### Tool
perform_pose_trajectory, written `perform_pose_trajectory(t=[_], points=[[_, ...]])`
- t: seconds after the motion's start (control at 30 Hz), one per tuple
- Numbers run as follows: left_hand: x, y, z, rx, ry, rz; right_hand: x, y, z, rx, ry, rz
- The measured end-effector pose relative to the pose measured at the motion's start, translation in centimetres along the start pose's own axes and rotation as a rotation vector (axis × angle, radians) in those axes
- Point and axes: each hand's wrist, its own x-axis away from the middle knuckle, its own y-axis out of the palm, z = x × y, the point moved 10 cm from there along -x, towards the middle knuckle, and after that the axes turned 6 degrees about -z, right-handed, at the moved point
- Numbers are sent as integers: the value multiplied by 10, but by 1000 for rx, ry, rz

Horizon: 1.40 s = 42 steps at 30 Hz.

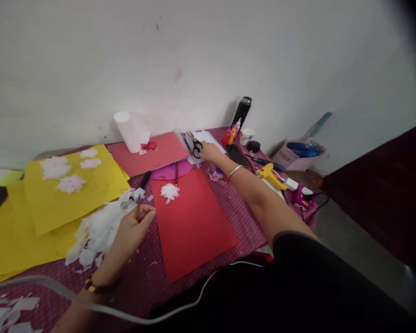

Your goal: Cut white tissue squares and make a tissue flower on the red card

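My left hand (133,226) is closed on a thin brown stick (138,208), beside a heap of torn white paper (106,226). My right arm reaches across the table, and my right hand (210,151) has its fingers on the black handles of a pair of scissors (196,147), blades pointing to the wall. Between the hands lies a red sheet (194,226) with a white paper flower (169,192) near its upper left corner. Yellow sheets (79,203) on the left carry several pale pink paper flowers (71,183).
A white roll (126,132) stands on another red sheet (159,148). Bottles (231,134), a black flask (241,111), a paper cup (247,136), a phone (236,155) and a yellow glue gun (272,176) sit on the right. A white cable (125,315) crosses the foreground.
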Motion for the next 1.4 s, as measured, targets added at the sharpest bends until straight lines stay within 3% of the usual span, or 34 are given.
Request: perform_pose_trajectory(t=[0.07, 0.27, 0.37, 0.47, 0.57, 0.67, 0.73, 0.8, 0.87, 0.97, 1.17, 1.4], points=[[-12, 8, 4, -249, 30, -26, -7, 6, 0, 27, 5, -19], [-41, 55, 16, -855, 43, -130, -25, 5, -1, 40, 22, -41], [-47, 60, 12, -962, 42, -116, -33, 2, 3, -20, 23, -89], [-49, 51, 4, -882, 46, -82, -30, -6, 9, -119, -6, -148], [-50, 42, 1, -734, 73, -58, 2, -14, 8, -226, -117, -199], [-48, 41, 4, -637, 91, -55, 71, -21, -17, -394, -441, -182], [-47, 45, 6, -657, 91, -58, 121, -12, -25, -483, -538, -227], [-46, 49, 9, -729, 90, -58, 157, 15, -24, -703, -452, -411], [-47, 51, 10, -785, 85, -47, 190, 54, -25, -920, -289, -748], [-50, 48, 5, -743, 54, -45, 214, 84, -26, -1141, -59, -1005], [-57, 40, -3, -552, 22, -57, 209, 100, -45, -1280, -8, -1167], [-56, 42, -5, -530, 51, -64, 210, 109, -47, -1335, 29, -1180]])
